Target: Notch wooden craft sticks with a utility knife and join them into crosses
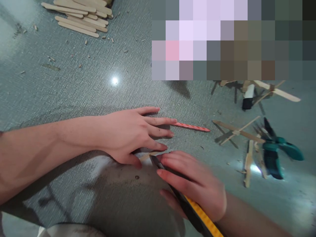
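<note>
Head view, and both hands are low in the middle of the frame. The left hand (130, 136) comes in from the left edge, palm down, fingers spread flat and stretched to the right, thumb tucked under. It pins a thin wooden stick (149, 155) to the grey floor (74, 89); only a short pale bit of that stick shows between thumb and fingers. The right hand (195, 184) comes up from the lower right, fingers curled tight round a utility knife (195, 210) with a black and yellow body. The blade tip sits right at the stick, just below the left fingertips. The hand is a bit blurred.

Just past the left fingertips, centre right, a red pencil (191, 127) lies on the floor, pointing right. Upper left corner: a stack of flat wooden sticks (81, 16), with small wood chips scattered below it. On the right, a stick cross (237, 131) lies flat, and just beside it, near the right edge, green-handled pliers (274, 151). Above them, another stick frame (274, 90) next to a small black-and-white object I cannot make out.
</note>
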### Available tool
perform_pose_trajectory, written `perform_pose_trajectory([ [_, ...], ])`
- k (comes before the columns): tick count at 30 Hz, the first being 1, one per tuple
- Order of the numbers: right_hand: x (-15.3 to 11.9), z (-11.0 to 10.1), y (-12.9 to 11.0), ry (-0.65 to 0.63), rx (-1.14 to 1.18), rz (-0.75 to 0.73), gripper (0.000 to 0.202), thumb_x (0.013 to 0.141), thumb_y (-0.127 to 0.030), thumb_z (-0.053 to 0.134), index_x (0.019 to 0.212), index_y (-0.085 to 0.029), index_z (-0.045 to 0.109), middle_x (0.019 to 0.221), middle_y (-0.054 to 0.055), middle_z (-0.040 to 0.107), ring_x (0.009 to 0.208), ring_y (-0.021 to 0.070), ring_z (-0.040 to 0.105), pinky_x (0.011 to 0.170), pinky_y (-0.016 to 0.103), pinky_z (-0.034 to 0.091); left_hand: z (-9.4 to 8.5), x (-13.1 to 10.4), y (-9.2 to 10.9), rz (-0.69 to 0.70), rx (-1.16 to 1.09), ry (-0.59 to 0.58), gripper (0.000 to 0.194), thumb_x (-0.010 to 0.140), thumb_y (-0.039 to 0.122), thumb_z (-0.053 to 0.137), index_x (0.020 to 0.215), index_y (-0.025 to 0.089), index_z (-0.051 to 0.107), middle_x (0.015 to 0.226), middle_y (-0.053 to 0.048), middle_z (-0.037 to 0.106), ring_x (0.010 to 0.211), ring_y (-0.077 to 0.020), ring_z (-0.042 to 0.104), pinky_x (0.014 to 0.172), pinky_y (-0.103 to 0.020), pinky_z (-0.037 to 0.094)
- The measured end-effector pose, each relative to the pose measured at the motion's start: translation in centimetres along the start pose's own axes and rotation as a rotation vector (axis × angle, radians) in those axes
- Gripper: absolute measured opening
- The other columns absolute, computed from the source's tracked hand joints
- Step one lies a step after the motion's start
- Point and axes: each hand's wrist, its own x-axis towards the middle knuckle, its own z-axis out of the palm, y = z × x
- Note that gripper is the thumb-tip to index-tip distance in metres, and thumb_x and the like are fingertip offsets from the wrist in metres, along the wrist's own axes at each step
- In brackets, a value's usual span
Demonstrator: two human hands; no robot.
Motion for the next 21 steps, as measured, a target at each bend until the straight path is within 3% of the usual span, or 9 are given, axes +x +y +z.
perform_pose_trajectory([
  [3,0.6,0.2,0.0,0.031,-0.017,-0.066,0.019,0.086,-0.032,0.067,0.102,-0.02,0.065,0.096,0.011,0.071,0.096,0.0248,0.07,0.086,0.043,0.061,-0.1,0.0,0.0,0.038,0.035,0.022,0.052,0.074,0.047,0.075,0.12,0.023,0.067,0.147,-0.008,0.053,0.147,-0.0332,0.034,0.124,-0.054,0.021],
  [5,0.7,0.3,-0.2,0.068,-0.012,-0.049,0.011,0.087,-0.023,0.064,0.098,-0.019,0.065,0.094,0.009,0.07,0.095,0.023,0.07,0.087,0.041,0.06,-0.2,0.0,0.0,0.045,0.056,-0.006,0.05,0.077,0.048,0.072,0.119,0.022,0.067,0.149,-0.009,0.051,0.149,-0.031,0.031,0.125,-0.054,0.02],
  [9,0.9,0.2,-0.8,0.114,0.025,0.062,0.029,0.082,-0.007,0.058,0.108,-0.018,0.064,0.098,0.007,0.072,0.098,0.0207,0.071,0.089,0.037,0.06,-0.1,0.1,0.1,0.029,0.087,-0.041,0.047,0.082,0.048,0.067,0.122,0.023,0.065,0.151,-0.008,0.049,0.15,-0.0272,0.029,0.126,-0.051,0.018],
  [14,1.2,-0.1,-1.1,0.104,0.003,0.1,0.033,0.079,-0.011,0.058,0.11,-0.017,0.061,0.099,0.007,0.075,0.095,0.0193,0.074,0.089,0.031,0.062,0.1,0.2,0.2,0.036,0.11,-0.038,0.039,0.085,0.042,0.063,0.119,0.023,0.065,0.149,-0.007,0.051,0.149,-0.0259,0.031,0.126,-0.049,0.019],
  [21,0.8,-0.2,-0.5,0.038,-0.038,0.035,0.027,0.08,-0.011,0.057,0.105,-0.017,0.063,0.1,0.009,0.077,0.096,0.0203,0.074,0.09,0.035,0.062,0.2,0.3,0.3,0.032,0.132,-0.048,0.049,0.082,0.044,0.065,0.128,0.025,0.061,0.151,-0.005,0.049,0.149,-0.0259,0.031,0.125,-0.049,0.019],
])
